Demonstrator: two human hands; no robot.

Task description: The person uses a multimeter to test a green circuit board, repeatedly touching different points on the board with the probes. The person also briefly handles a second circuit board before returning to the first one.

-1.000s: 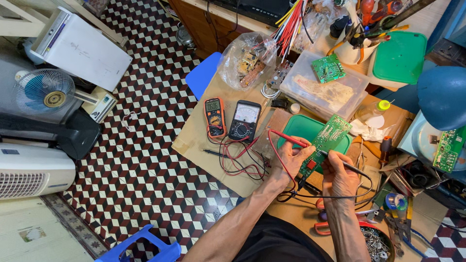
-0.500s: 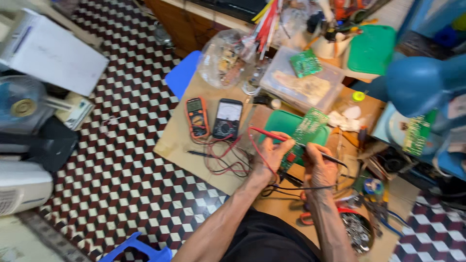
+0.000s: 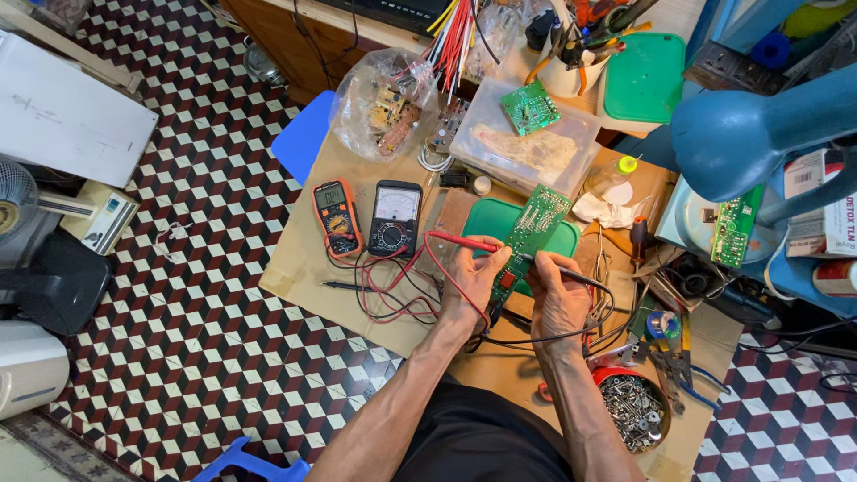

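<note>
Your left hand (image 3: 471, 278) and right hand (image 3: 555, 295) meet over the long green circuit board (image 3: 528, 234), which tilts up from your hands over a green plastic lid (image 3: 486, 219) on the desk (image 3: 303, 259). Your left fingers pinch the board's near end together with a red probe (image 3: 464, 241); your right fingers close around a black probe (image 3: 571, 275), its tip touching the board's edge.

Nearest you from the board, to its right, sits a round metal bowl of screws (image 3: 636, 409) with pliers (image 3: 671, 361) just beside it. Red and black leads (image 3: 393, 290) loop across the bare cardboard-brown desk left of the board, running to a black analogue meter (image 3: 395, 217) and an orange-edged digital meter (image 3: 337, 214) standing side by side. Loose tools and wire crowd the board's right side, close to your right wrist.

Beyond the board lies a clear plastic box (image 3: 527, 152) with a small square green board (image 3: 529, 107) on its lid; left of that, a crinkled clear bag (image 3: 379, 103) of parts. Farther still, a cup of tools (image 3: 576, 67) and a second green lid (image 3: 644, 76). A blue lamp shade (image 3: 736, 134) hangs over the board's right. The floor (image 3: 178, 339) left of the desk is checkered tile.
</note>
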